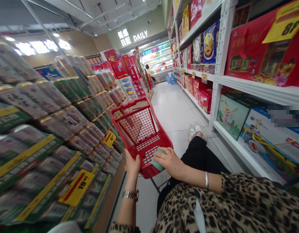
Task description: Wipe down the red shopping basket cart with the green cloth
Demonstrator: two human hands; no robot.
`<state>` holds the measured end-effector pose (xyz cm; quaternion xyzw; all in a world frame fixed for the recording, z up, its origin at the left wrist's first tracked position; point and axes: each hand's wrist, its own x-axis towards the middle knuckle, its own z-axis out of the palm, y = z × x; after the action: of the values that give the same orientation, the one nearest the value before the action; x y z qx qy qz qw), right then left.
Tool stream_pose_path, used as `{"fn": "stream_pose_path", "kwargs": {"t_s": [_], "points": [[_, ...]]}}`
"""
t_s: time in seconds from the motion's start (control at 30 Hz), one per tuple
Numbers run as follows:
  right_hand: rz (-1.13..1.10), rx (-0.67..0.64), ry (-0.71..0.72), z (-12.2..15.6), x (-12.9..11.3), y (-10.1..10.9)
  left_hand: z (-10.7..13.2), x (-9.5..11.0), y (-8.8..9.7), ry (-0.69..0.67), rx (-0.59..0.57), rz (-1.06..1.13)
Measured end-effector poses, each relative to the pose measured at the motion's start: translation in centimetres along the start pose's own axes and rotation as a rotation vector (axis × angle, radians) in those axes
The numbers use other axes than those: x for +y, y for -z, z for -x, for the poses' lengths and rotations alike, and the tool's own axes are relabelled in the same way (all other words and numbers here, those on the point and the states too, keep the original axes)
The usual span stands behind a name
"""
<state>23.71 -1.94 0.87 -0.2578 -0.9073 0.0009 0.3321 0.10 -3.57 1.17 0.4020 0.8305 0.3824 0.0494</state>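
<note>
A red plastic shopping cart point(130, 127) with a grid-like basket stands in front of me, tilted in the view. My left hand point(132, 164) grips its near left rim, thumb on the inner side and the other fingers mostly hidden. At the near right edge of the cart, my right hand point(169, 161) holds a light green cloth point(157, 164) against the red plastic. The fingers are bent over the cloth, and part of it hangs inside the basket. No goods show clearly in the basket.
Stacked packs of cans point(67, 119) with yellow price tags rise close on the left. White shelving point(216, 64) with boxed goods lines the right side. A tiled aisle point(164, 103) runs ahead to a lit refrigerated display point(155, 60), with a person point(149, 72) near it.
</note>
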Motion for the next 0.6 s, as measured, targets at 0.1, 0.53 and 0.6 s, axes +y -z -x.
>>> {"fn": "stream_pose_path", "kwargs": {"t_s": [0.1, 0.53, 0.6], "points": [[0.007, -0.026, 0.155, 0.1, -0.4, 0.1, -0.7, -1.1, 1.3, 0.0, -0.034, 0.007], [0.174, 0.135, 0.296, 0.6, 1.9, 1.9, -4.7, -3.3, 2.8, -0.146, -0.169, 0.189], [0.195, 0.16, 0.293, 0.2, 2.4, 1.8, -5.0, -3.6, 2.7, -0.169, -0.187, 0.205]]}}
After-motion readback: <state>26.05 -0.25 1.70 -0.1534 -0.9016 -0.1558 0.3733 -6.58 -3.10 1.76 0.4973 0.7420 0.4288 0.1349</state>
